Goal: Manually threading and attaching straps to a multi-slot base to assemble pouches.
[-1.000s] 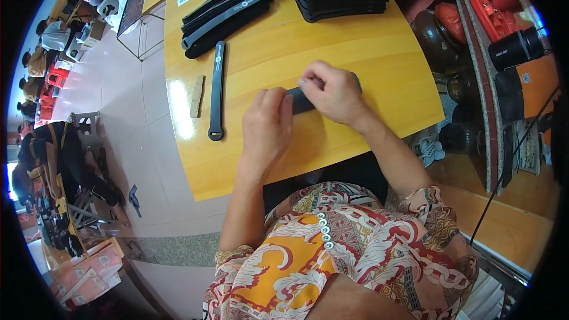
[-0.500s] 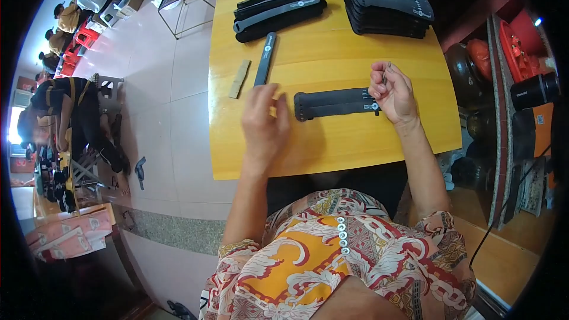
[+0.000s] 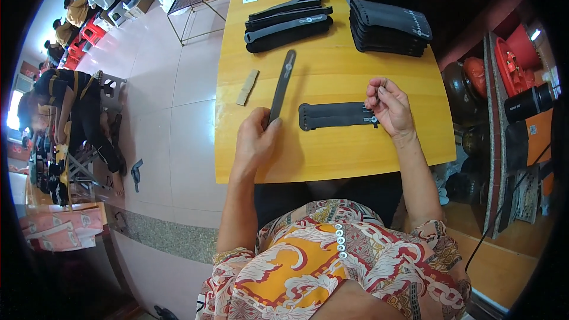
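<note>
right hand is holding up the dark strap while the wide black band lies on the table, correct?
No, the head view shows the left hand holding up the dark strap; the wide black band does lie on the table.

Holds the bare left forearm (image 3: pixel 237 210) and the bare right forearm (image 3: pixel 422 181) forward from the lower part of the view, both slanting only a little, well apart from each other. Grips with the bare left hand (image 3: pixel 256 139) in a pinching manner, with the thumb at its right side and the back of the hand partly seen. Holds the bare right hand (image 3: pixel 391 109) half turned up, with fingers curled inward near the thumb.
</note>
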A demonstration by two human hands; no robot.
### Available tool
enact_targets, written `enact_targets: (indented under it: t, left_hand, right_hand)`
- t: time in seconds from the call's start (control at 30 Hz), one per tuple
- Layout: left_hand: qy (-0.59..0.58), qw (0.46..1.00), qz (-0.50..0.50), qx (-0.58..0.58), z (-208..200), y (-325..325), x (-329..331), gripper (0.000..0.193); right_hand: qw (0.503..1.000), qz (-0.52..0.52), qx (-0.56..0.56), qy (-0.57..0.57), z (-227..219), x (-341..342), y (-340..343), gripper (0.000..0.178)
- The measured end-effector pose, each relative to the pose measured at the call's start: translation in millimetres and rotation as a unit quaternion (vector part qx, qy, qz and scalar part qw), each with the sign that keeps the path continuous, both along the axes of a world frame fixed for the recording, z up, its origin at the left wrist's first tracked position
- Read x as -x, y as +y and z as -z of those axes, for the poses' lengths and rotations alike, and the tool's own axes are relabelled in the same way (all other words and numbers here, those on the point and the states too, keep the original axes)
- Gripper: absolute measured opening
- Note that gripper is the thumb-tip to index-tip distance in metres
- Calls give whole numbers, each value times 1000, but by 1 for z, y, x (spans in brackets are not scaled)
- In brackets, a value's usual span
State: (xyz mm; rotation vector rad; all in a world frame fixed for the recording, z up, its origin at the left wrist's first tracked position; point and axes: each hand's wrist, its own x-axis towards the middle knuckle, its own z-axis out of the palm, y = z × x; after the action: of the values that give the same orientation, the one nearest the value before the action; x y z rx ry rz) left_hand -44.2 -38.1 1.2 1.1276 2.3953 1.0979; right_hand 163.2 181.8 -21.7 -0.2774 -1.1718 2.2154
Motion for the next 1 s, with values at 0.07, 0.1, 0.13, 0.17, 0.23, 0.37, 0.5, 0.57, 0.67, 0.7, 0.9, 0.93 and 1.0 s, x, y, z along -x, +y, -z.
enact_targets:
  t: [0.07,0.1,0.13,0.17,0.23,0.37,0.5,0.57,0.67,0.7,0.9,0.93,1.0]
  left_hand:
    - [-342,932,-9,-122,-9,-4,-4,12]
    - [-344,931,-22,-125,-10,-8,-5,12]
    - [-445,872,-13,-203,-11,-9,-6,10]
    - [-536,796,-3,-280,-10,-11,-6,9]
    - [-568,764,16,-306,1,-14,-1,9]
    - [-610,712,41,-345,11,-21,-2,15]
    - [-631,680,50,-369,16,-25,4,25]
    - [-643,667,62,-371,19,-25,5,30]
    - [-650,663,70,-365,18,-26,5,34]
    - [-646,664,69,-371,19,-27,5,35]
    - [-630,687,23,-362,11,-23,1,34]
    - [-626,694,14,-356,11,-23,0,33]
    - [-621,699,13,-356,11,-22,-2,36]
  right_hand:
    - [1000,21,-15,2,-1,1,-1,20]
    - [999,44,-28,6,-1,3,-3,20]
    - [999,32,-26,3,-3,3,-5,20]
    - [996,77,-36,5,-6,2,-6,21]
    - [993,108,-43,2,-19,4,-14,21]
    - [991,47,-116,-44,-44,11,-45,23]
    - [879,-53,-411,-234,-49,35,-102,24]
    - [832,-37,-505,-227,-42,53,-125,24]
    - [838,-28,-515,-177,-41,67,-146,25]
    - [851,-34,-481,-210,-45,71,-150,23]
    - [869,-20,-422,-260,-47,81,-163,14]
    - [863,-24,-444,-241,-48,82,-163,12]
    - [863,-12,-453,-223,-41,84,-164,11]
